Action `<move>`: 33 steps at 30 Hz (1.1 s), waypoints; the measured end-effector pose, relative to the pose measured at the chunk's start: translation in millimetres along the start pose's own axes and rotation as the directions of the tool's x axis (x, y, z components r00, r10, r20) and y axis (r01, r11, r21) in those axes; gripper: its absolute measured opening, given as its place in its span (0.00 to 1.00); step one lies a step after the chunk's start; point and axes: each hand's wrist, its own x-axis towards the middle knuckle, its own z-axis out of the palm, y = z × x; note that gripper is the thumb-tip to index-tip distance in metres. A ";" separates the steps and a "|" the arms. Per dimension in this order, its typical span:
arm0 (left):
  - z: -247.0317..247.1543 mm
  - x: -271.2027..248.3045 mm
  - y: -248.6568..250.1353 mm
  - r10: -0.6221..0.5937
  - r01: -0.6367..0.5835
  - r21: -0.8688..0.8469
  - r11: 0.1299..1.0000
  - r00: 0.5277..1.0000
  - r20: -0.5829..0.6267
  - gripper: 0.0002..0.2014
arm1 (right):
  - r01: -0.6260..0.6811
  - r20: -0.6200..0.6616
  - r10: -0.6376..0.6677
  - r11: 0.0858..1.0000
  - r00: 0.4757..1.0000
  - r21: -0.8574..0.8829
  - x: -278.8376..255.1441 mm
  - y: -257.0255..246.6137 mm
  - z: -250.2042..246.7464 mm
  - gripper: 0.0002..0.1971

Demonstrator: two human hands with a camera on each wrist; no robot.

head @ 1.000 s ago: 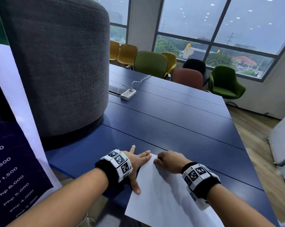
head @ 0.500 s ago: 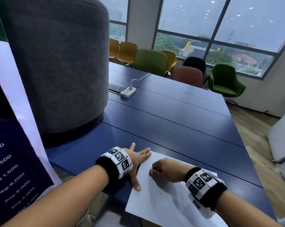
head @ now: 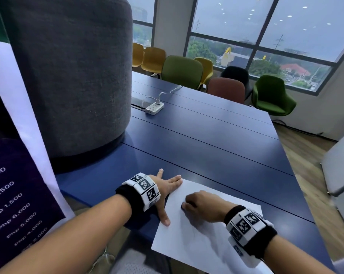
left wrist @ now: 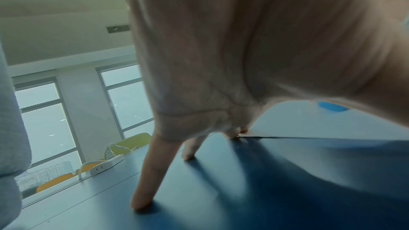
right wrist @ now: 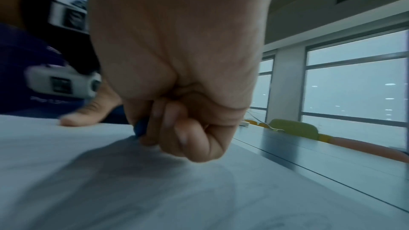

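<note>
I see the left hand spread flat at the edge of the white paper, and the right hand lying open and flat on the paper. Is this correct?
Not quite. The right hand is not open: the right wrist view shows its fingers curled around a small blue thing on the white paper. The left hand is spread flat, as you say.

Blue table (head: 206, 139), coloured chairs (head: 182, 73), wide windows (head: 266, 26)

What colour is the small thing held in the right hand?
Blue. The small thing in the right hand shows best in the right wrist view.
</note>
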 end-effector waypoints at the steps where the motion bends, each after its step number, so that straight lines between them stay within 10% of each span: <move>1: -0.3 0.0 0.7 -0.003 0.003 0.002 1.000 1.000 0.002 0.69 | 0.020 0.049 -0.020 1.000 0.999 -0.005 -3.1 -2.1 0.6 0.19; 12: -0.4 -3.0 0.5 0.000 0.000 0.016 1.000 1.000 -0.018 0.68 | 0.014 0.132 -0.017 1.000 0.991 0.028 10.8 -0.2 -8.5 0.18; 17: -1.2 -3.5 0.4 0.008 -0.007 0.014 1.000 1.000 -0.025 0.68 | -0.092 -0.054 0.091 0.996 0.994 -0.008 30.4 3.5 -21.0 0.20; 23: -3.6 -3.8 0.8 -0.007 0.007 0.024 1.000 1.000 0.001 0.68 | 0.078 0.181 -0.083 0.996 0.980 0.035 -2.1 -7.7 -3.0 0.18; 28: -3.6 -1.6 2.1 0.005 -0.005 0.010 1.000 1.000 0.020 0.69 | 0.006 0.023 -0.006 1.000 1.000 0.010 2.5 -2.6 -1.8 0.19; 33: -4.5 -4.2 3.4 -0.007 0.007 0.021 1.000 1.000 0.011 0.68 | 0.082 0.161 -0.086 0.996 0.983 0.028 -6.6 -6.2 2.1 0.17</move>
